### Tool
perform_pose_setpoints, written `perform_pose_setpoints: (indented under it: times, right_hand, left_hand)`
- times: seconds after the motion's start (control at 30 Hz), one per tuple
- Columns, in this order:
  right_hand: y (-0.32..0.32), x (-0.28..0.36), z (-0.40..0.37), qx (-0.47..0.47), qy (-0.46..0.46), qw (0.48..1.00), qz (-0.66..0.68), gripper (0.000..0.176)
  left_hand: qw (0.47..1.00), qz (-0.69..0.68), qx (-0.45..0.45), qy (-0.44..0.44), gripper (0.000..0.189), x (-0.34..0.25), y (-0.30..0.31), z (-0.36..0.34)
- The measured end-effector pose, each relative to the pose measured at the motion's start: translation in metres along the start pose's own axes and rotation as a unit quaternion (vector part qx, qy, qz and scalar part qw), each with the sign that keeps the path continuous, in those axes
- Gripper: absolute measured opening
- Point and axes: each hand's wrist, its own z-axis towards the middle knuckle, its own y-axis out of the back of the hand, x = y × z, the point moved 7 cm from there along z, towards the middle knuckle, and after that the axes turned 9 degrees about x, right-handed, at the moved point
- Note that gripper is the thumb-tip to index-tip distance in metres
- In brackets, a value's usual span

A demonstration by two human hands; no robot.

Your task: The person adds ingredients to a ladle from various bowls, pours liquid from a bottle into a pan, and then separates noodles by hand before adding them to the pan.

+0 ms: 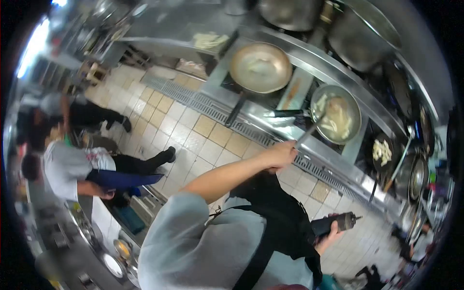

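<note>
Pale floor tiles [193,133] and a long metal drain grate [212,108] run alongside a steel cooking bench [309,63] in a busy kitchen, seen from above through a strongly curved lens. The person wears a grey shirt and a black apron. Their left hand [280,154] is stretched out over the grate with its grip pressed together around the handle of a ladle [307,134]. The ladle slants up to the bench, and its far end sits inside a round pan [355,121] holding pale strips of food in liquid. The right hand [331,235] is low beside the apron, well apart from the bench, with its grip wrapped around a dark bottle [336,223] that lies almost level, nozzle pointing away from the body. Just left of the pan on the bench stands a wide wok [261,67] with a little pale food in it, its dark handle reaching out toward the floor. On the pan's other side, a small dark pan [383,151] holds pale cut pieces. Two big steel pots [362,38] stand further back. Across the floor, a person in a white shirt [67,169] bends over another bench [82,227] carrying bowls, and a second co-worker [89,113] stands beyond them.
</note>
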Motion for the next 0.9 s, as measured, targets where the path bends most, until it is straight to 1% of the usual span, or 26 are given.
perform_pose_setpoints:
  times: [0.03,0.07,0.1,0.13,0.17,0.2,0.27,0.3,0.33,0.37,0.4,0.43,0.47,0.5,0.53,0.57,0.6,0.63,0.67,0.7,0.73,0.77,0.83,0.87,0.9]
  right_hand:
    - [-0.006,0.002,0.003,0.022,0.003,1.000,-0.007,0.051]
    - [-0.012,0.004,0.005,0.029,0.002,0.999,-0.016,0.050]
    - [-0.020,0.009,0.007,0.031,0.001,0.999,-0.012,0.050]
    - [-0.023,0.013,0.008,0.027,0.000,1.000,-0.012,0.050]
    - [-0.024,0.012,0.013,0.038,0.002,0.999,-0.011,0.050]
    - [-0.020,0.009,0.016,0.057,-0.003,0.998,-0.024,0.050]
    - [-0.029,0.010,0.022,0.084,-0.009,0.996,-0.037,0.050]
    - [-0.039,0.016,0.021,0.079,-0.001,0.996,-0.036,0.049]
    - [-0.044,0.023,0.021,0.069,0.009,0.997,-0.035,0.048]
    - [-0.049,0.026,0.023,0.063,0.012,0.997,-0.035,0.048]
    - [-0.055,0.025,0.023,0.043,-0.013,0.998,-0.034,0.048]
    - [-0.052,0.026,0.016,0.006,-0.037,0.999,-0.034,0.047]
    - [-0.031,0.010,0.022,-0.007,-0.042,0.999,-0.024,0.046]
    - [-0.017,0.001,0.029,0.023,-0.035,0.998,-0.049,0.046]
    - [0.000,-0.011,0.034,0.031,-0.025,0.997,-0.065,0.048]
    - [-0.013,0.006,0.027,0.030,0.016,0.999,-0.042,0.051]
    - [-0.017,0.007,0.025,0.039,0.003,0.999,-0.005,0.056]
    - [-0.025,0.014,0.022,0.044,0.002,0.999,0.010,0.059]
    - [-0.022,0.012,0.022,0.043,0.007,0.999,0.003,0.059]
    - [-0.020,0.012,0.019,0.033,0.002,0.999,0.002,0.059]
    - [-0.018,0.011,0.017,0.024,-0.005,1.000,0.003,0.058]
    - [-0.015,0.007,0.017,0.026,-0.002,1.000,0.005,0.057]
    - [-0.011,0.000,0.016,0.016,-0.012,1.000,0.009,0.057]
    - [-0.008,-0.003,0.013,0.015,-0.013,1.000,0.013,0.057]
    - [-0.006,-0.005,0.010,0.012,-0.012,1.000,0.015,0.056]
  left_hand:
    - [0.989,-0.141,0.051,0.012,0.031,0.013,-0.012,0.011]
    - [0.955,-0.279,0.102,0.017,0.025,0.024,-0.025,0.021]
    - [0.955,-0.285,0.085,0.015,0.025,0.018,-0.023,0.015]
    - [0.893,-0.430,0.124,0.040,0.022,0.011,-0.034,0.006]
    - [0.810,-0.561,0.161,0.058,0.019,0.003,-0.042,0.002]
    - [0.801,-0.572,0.169,0.043,0.019,0.000,-0.045,0.003]
    - [0.804,-0.563,0.190,-0.002,0.018,0.018,-0.061,0.028]
    - [0.842,-0.519,0.149,-0.002,0.017,0.015,-0.055,0.019]
    - [0.842,-0.519,0.149,-0.004,0.017,0.013,-0.050,0.014]
    - [0.863,-0.490,0.123,0.003,0.016,0.015,-0.041,0.012]
    - [0.883,-0.457,0.102,0.015,0.016,0.012,-0.031,0.004]
    - [0.888,-0.445,0.102,0.049,0.017,0.009,-0.028,-0.001]
    - [0.870,-0.484,0.077,0.054,0.017,0.011,-0.030,0.000]
    - [0.868,-0.488,0.073,0.064,0.018,0.012,-0.031,0.001]
    - [0.855,-0.504,0.091,0.081,0.016,0.016,-0.027,0.002]
    - [0.849,-0.512,0.118,0.055,0.015,0.014,-0.023,-0.002]
    - [0.904,-0.416,0.096,0.033,0.017,0.000,-0.014,-0.010]
    - [0.945,-0.320,0.056,0.045,0.020,-0.003,-0.012,-0.014]
    - [0.946,-0.312,0.074,0.051,0.020,-0.006,-0.016,-0.015]
    - [0.991,-0.128,0.018,0.028,0.029,-0.011,-0.008,-0.015]
    - [0.997,0.060,-0.038,-0.001,0.042,-0.020,-0.002,-0.014]
    - [0.998,0.064,-0.027,0.004,0.042,-0.019,-0.005,-0.010]
    - [0.999,-0.036,0.014,-0.012,0.039,-0.016,-0.005,0.002]
    - [0.999,-0.037,0.019,-0.006,0.039,-0.017,-0.006,0.005]
    - [0.973,-0.220,0.063,0.030,0.037,-0.017,-0.012,0.007]
